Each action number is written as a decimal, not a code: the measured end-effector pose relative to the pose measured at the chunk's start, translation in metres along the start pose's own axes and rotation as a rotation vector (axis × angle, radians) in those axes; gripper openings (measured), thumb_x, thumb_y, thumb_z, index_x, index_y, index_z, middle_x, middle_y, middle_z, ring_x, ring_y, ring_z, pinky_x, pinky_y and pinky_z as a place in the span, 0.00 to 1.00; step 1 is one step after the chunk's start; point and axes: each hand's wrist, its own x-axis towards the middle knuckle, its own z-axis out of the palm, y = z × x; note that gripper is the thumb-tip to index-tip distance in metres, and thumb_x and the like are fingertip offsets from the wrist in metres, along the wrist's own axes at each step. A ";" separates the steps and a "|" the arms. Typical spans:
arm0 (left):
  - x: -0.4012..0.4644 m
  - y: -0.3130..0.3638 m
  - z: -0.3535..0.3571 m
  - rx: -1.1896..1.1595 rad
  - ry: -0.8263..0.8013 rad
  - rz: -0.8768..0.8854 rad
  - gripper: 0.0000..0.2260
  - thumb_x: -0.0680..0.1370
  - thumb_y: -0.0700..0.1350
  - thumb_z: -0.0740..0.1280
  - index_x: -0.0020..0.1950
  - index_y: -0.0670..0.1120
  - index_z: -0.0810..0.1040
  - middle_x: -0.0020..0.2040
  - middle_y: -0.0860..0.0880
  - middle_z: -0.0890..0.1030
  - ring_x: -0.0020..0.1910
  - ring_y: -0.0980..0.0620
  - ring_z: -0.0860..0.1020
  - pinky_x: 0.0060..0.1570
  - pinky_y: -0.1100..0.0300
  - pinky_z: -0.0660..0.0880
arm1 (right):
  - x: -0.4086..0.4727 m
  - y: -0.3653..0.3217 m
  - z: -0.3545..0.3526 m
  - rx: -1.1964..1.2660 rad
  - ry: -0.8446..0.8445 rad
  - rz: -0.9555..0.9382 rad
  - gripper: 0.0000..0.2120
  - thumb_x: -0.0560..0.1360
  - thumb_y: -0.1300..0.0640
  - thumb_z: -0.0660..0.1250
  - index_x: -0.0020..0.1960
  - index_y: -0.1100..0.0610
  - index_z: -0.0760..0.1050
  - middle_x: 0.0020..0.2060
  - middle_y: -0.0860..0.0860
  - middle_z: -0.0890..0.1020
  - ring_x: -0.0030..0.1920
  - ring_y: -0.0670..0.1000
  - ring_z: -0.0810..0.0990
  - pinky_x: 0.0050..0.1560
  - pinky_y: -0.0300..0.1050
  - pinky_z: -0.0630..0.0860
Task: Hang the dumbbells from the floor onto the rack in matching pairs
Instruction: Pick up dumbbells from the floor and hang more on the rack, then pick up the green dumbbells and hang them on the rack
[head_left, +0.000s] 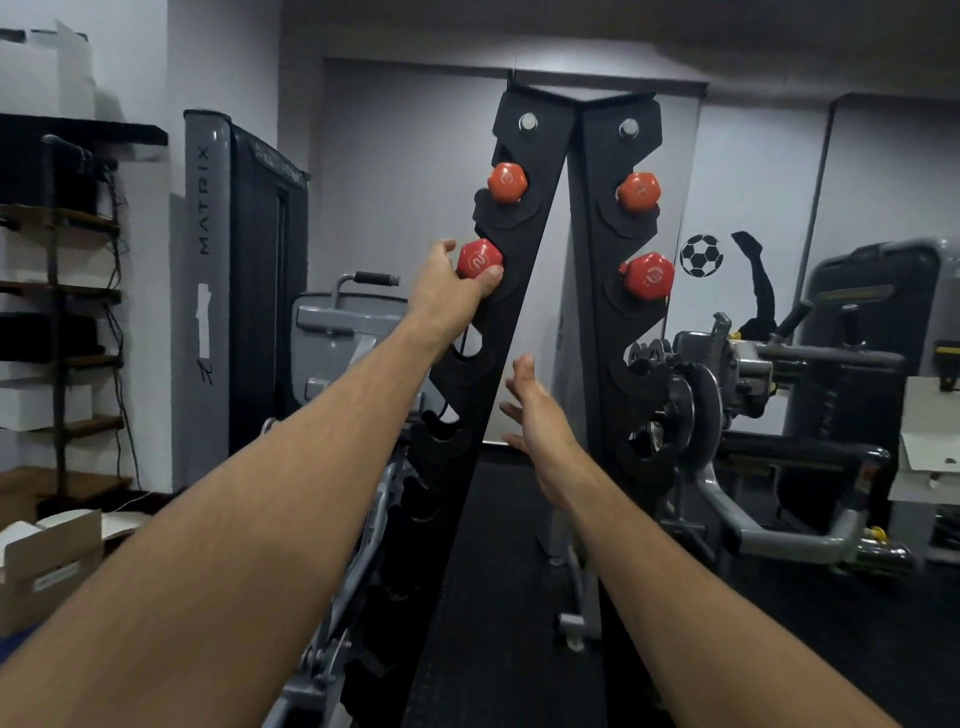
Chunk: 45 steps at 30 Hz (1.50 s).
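Observation:
A tall black A-frame dumbbell rack (519, 322) stands straight ahead, with notched cradles down both sides. Red hex dumbbells hang in its upper cradles: one at the upper left (507, 182), one at the upper right (639, 191) and one at the second right notch (648, 275). My left hand (452, 291) grips the end of a red dumbbell marked 2 (479, 260), which rests at the second left notch. My right hand (537, 415) hovers lower in front of the rack's middle, fingers spread, holding nothing. The lower cradles hold no dumbbells.
A grey Matrix weight machine (208, 291) stands to the left, with a dark shelf unit (62, 312) and cardboard boxes (52, 561) beyond it. Another grey machine with weight plates (696, 410) crowds the right. Black rubber flooring (498, 597) runs under the rack.

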 end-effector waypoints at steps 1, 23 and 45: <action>-0.010 -0.005 0.000 -0.024 0.024 -0.016 0.33 0.79 0.49 0.72 0.79 0.44 0.61 0.75 0.44 0.71 0.70 0.47 0.73 0.69 0.54 0.71 | -0.005 0.005 -0.002 -0.012 0.013 -0.007 0.32 0.82 0.33 0.45 0.82 0.47 0.57 0.79 0.48 0.64 0.76 0.52 0.67 0.77 0.62 0.62; -0.414 -0.297 0.063 0.082 -0.325 -0.652 0.12 0.78 0.41 0.71 0.62 0.46 0.80 0.54 0.51 0.84 0.52 0.55 0.82 0.47 0.74 0.74 | -0.240 0.328 -0.067 -0.473 -0.070 0.620 0.17 0.78 0.39 0.66 0.47 0.51 0.84 0.44 0.50 0.87 0.47 0.51 0.85 0.57 0.53 0.80; -0.607 -0.444 0.121 0.187 -0.602 -1.224 0.16 0.77 0.37 0.61 0.60 0.47 0.81 0.53 0.42 0.84 0.43 0.46 0.82 0.42 0.58 0.77 | -0.380 0.603 -0.037 -1.502 -1.005 1.073 0.20 0.82 0.52 0.59 0.73 0.53 0.72 0.73 0.53 0.74 0.73 0.59 0.70 0.71 0.59 0.65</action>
